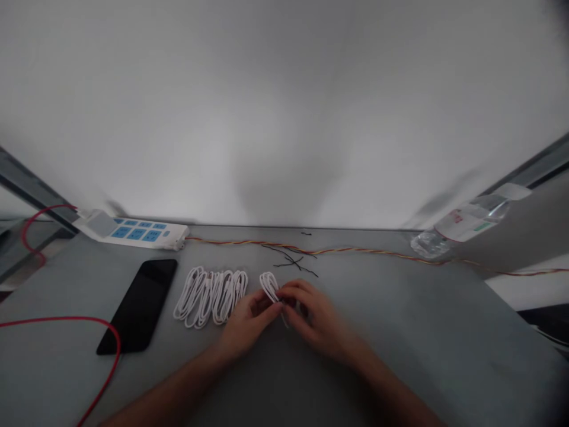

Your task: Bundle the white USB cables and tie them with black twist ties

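Note:
A coiled white cable (269, 283) is pinched between both my hands near the middle of the table. My left hand (246, 320) grips it from the left, thumb and fingers closed on it. From the right, the fingertips of my right hand (313, 314) close at the middle of the coil, where something small and dark shows, too small to make out fully. Several more coiled white cables (211, 296) lie side by side just left of my left hand. Short black ties (293, 261) are scattered beyond my hands.
A black smartphone (142, 302) lies at the left, with a red cable (111, 338) crossing its edge. Behind it is a white power strip (178, 234) with blue sockets. A twisted red-yellow wire (355, 250) runs along the back. A plastic bottle (466, 222) stands tilted-looking at the right.

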Motion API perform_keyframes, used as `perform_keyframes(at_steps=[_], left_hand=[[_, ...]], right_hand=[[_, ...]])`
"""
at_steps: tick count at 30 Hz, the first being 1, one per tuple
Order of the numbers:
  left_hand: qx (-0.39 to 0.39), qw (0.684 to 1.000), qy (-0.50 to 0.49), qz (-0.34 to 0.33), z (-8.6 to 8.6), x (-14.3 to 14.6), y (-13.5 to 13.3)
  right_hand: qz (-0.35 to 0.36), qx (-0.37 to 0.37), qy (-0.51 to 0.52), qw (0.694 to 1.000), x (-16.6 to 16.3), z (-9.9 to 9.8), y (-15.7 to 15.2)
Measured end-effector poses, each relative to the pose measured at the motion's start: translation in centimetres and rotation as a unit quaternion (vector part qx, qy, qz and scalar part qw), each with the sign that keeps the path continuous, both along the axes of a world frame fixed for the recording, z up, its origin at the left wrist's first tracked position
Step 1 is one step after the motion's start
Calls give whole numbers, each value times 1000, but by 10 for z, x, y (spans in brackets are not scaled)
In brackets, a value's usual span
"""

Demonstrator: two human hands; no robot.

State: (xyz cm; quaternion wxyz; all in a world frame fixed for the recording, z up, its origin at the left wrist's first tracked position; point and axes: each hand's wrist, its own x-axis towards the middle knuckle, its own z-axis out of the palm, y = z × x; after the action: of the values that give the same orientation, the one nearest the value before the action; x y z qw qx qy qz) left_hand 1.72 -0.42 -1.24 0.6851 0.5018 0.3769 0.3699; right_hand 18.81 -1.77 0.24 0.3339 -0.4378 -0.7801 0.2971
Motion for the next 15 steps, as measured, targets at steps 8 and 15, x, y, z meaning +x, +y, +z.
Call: perform_keyframes(at_steps=[8, 15], left_hand=[[-26, 999, -22, -35, -4, -1, 1], [-11, 999, 39, 2, -4, 1, 0]], right_hand=[[-2, 54, -50, 997, 6, -9, 5], [16, 84, -92, 992, 1, -2, 1]])
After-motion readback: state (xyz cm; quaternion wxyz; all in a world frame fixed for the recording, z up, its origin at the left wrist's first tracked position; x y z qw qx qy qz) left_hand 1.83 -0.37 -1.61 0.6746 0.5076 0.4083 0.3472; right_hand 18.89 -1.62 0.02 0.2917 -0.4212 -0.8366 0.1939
